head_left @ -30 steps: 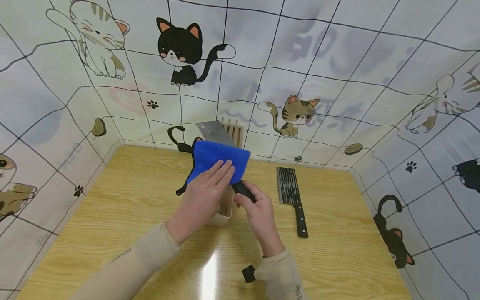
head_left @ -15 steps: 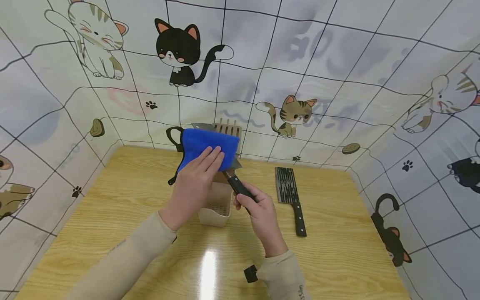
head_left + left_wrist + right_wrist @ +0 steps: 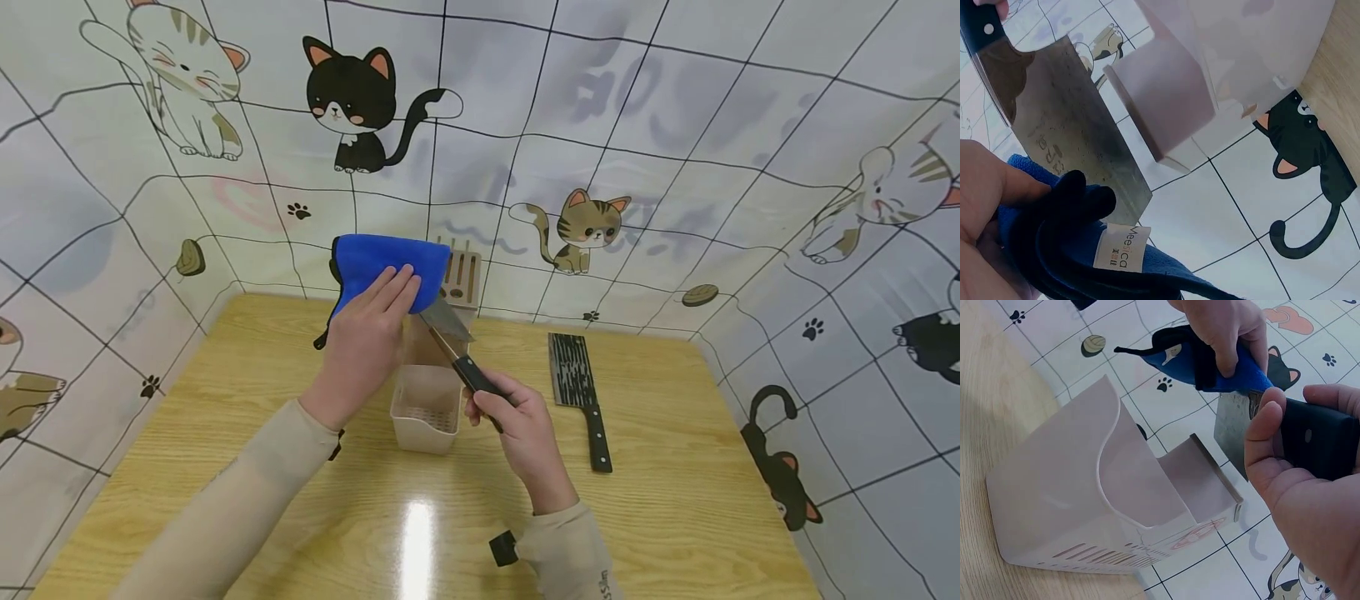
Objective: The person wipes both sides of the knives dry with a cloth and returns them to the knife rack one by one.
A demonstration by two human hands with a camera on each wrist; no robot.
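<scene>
My right hand (image 3: 521, 429) grips the black handle (image 3: 480, 379) of a cleaver (image 3: 447, 320), whose blade slants up and left above a beige knife holder (image 3: 423, 435). A folded blue cloth (image 3: 375, 254) with black edging covers the far part of the blade. My left hand (image 3: 363, 337) holds this cloth, fingers laid along its top. From below, in the left wrist view, the thumb presses the cloth toward the blade (image 3: 1079, 125), which carries stamped marks and dark specks. The right wrist view shows right-hand fingers curled round the handle (image 3: 1319, 437).
A second cleaver (image 3: 574, 371) with a black-streaked blade lies on the wooden table (image 3: 660, 467), right of the holder. The holder's tall slotted back (image 3: 461, 275) stands near the wall sheet (image 3: 487, 167) printed with cats. Light glares on the table's front.
My left hand and the cloth have slid up and left along the blade, baring the part near the handle and the holder's front. My right hand has stayed nearly in place.
</scene>
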